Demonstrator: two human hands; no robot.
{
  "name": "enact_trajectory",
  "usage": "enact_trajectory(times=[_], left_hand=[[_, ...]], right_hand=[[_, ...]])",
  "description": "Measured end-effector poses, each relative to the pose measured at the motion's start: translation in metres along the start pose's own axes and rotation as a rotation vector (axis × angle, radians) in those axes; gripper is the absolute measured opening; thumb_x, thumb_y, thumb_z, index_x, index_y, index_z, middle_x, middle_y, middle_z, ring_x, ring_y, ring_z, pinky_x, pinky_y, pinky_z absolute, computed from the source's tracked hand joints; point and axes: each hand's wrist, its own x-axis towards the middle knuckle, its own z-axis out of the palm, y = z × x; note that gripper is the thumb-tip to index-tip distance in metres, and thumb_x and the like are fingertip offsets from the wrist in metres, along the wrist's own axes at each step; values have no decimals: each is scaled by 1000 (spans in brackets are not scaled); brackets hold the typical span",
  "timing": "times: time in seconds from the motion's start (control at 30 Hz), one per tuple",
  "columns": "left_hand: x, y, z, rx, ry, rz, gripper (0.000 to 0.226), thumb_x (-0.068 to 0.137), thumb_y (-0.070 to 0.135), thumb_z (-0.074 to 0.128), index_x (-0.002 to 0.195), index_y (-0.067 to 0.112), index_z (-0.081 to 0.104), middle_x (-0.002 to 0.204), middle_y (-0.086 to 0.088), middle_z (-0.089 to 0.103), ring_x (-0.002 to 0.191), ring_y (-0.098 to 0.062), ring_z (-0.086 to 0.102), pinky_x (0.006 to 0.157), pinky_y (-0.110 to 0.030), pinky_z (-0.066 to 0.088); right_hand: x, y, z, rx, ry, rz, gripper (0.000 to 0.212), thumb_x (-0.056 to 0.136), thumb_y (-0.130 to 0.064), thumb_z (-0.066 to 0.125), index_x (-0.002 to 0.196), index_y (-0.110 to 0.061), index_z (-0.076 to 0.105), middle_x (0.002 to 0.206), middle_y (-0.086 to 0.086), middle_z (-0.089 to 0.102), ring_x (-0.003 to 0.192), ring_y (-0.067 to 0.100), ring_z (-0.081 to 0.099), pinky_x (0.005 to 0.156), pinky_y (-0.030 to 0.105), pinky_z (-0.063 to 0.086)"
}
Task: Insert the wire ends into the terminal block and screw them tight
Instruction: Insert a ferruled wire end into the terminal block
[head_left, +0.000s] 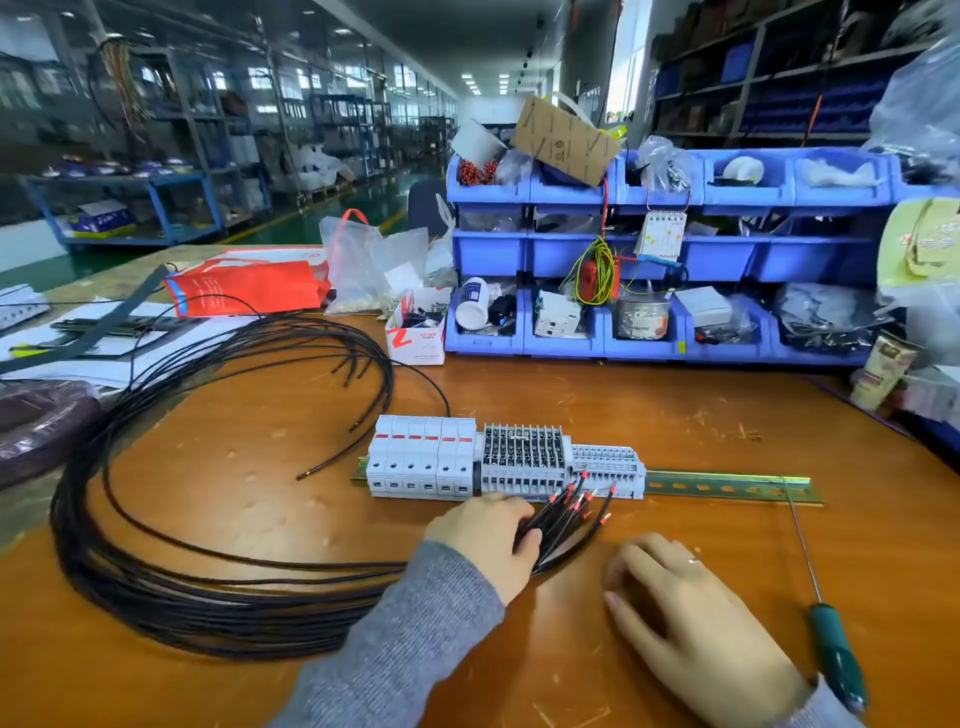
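Closed left-hand grip (485, 540) holds the black wires (208, 587), red-tipped ends (574, 501) fanned just before the terminal block (524, 460) on its rail (727, 486); right hand (691, 618) open, flat on counter (649, 410), screwdriver (831, 644) beside.

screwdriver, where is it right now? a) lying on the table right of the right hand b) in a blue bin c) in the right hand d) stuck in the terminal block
a: the screwdriver lies on the table, green handle beside the right hand, which rests flat and empty, while the left hand holds the wires.
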Motion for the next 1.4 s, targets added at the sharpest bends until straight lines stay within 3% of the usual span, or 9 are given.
enact_trajectory(times=[0.13, 0.33, 0.43, 0.53, 0.67, 0.9, 1.07, 1.2, 1.4], left_hand=[[11, 1, 5, 4, 49, -41, 29, 92, 40, 44, 117, 32, 57, 112, 8, 64, 69, -9, 60, 63, -25, 53], [11, -8, 9, -53, 102, -76, 23, 87, 47, 51, 90, 32, 68, 76, 10, 71, 58, -7, 62, 54, -21, 50], [3, -14, 9, -172, 140, -103, 23, 86, 45, 53, 83, 29, 70, 71, 8, 72, 60, -6, 63, 55, -16, 47], [-4, -19, 5, -231, 184, -147, 21, 87, 40, 53, 77, 31, 69, 64, 12, 68, 57, -2, 60, 52, -11, 44], [-8, -23, 0, -194, 166, -174, 23, 86, 41, 54, 76, 27, 70, 62, 12, 68, 57, -3, 62, 62, -23, 55], [-12, -21, 0, -120, 122, -223, 37, 88, 36, 54, 53, 26, 50, 52, 8, 61, 49, -1, 58, 43, -11, 37], [-5, -23, -1, -128, 106, -255, 29, 88, 39, 54, 62, 27, 58, 59, 8, 65, 52, -4, 60, 48, -16, 46], [-1, -25, 1, -106, 130, -273, 29, 87, 43, 53, 62, 27, 57, 58, 9, 63, 49, -2, 55, 44, -15, 38], [5, -23, 3, -96, 142, -284, 29, 87, 43, 51, 64, 27, 56, 53, 9, 59, 44, -3, 50, 46, -16, 43]], right_hand=[[5, -1, -5, 32, 3, 12, 13, 97, -46, 44, 101, -35, 49, 107, -20, 43, 101, 2, 43, 87, 20, 42], [17, -1, -12, 38, 64, -3, 10, 97, -44, 45, 97, -35, 49, 102, -20, 45, 98, 5, 46, 83, 23, 45], [25, -5, -11, 54, 97, -19, 9, 97, -41, 48, 96, -33, 51, 100, -18, 48, 96, 5, 48, 81, 26, 46], [32, -9, -9, 86, 126, -22, 7, 96, -38, 51, 93, -32, 53, 98, -15, 52, 93, 8, 52, 78, 29, 47], [47, -12, -10, 118, 170, -43, 6, 93, -29, 57, 88, -26, 56, 90, -10, 54, 87, 14, 55, 76, 35, 49], [88, -10, -15, 158, 286, -78, 4, 91, -21, 64, 93, -21, 60, 99, -7, 57, 98, 16, 52, 83, 26, 40], [128, -6, -17, 114, 144, -63, 54, 90, -44, 62, 137, -23, 46, 139, -3, 48, 130, 17, 40, 108, 31, 34], [151, -4, -22, 99, -62, -69, 85, 84, -59, 62, 151, -22, 28, 155, -1, 36, 140, 16, 35, 114, 33, 30], [159, 0, -22, 103, -188, -84, 88, 77, -56, 72, 149, -21, 35, 149, -3, 46, 130, 12, 48, 110, 32, 41]])
